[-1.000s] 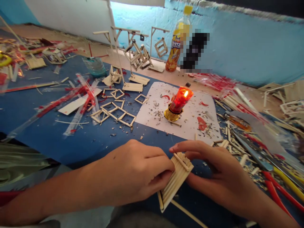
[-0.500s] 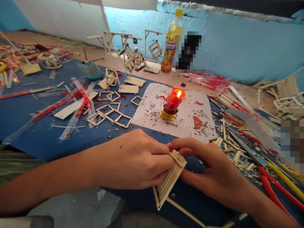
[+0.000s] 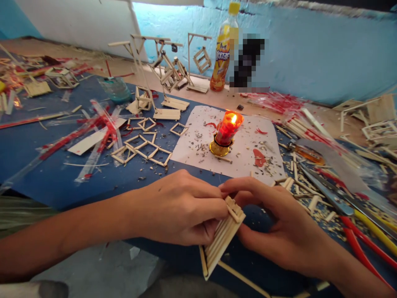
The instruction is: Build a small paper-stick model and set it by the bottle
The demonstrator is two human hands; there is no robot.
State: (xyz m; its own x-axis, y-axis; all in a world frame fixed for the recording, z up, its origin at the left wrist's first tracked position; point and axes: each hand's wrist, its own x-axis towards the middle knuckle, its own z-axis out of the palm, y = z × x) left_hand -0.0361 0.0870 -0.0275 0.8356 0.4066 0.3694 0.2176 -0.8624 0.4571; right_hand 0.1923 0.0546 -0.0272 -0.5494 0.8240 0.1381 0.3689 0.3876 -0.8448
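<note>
Between my two hands is a small panel of wooden sticks (image 3: 223, 236), tilted, with short cross sticks at its ends. A longer stick (image 3: 245, 278) runs from its lower side toward the bottom edge of the view. My left hand (image 3: 189, 209) has its fingers curled over the panel's left side, pinching it; the fingertips are partly hidden. My right hand (image 3: 273, 215) curves around the panel's upper right end, thumb below and fingers behind it. A lit red candle (image 3: 228, 128) in a gold holder (image 3: 219, 148) stands on a white sheet (image 3: 192, 159) beyond my hands.
Flat stick frames (image 3: 145, 149) lie left of the sheet. Stick stands with hanging cubes (image 3: 169, 74) and a drink bottle (image 3: 221, 54) stand behind. Scissors (image 3: 328, 190) and red-handled pliers (image 3: 359, 244) lie at right among stick scraps. Plastic wrappers (image 3: 99, 140) lie at left.
The view has shifted slightly. My left fingers have moved a little on the stick panel; both hands stay around it.
</note>
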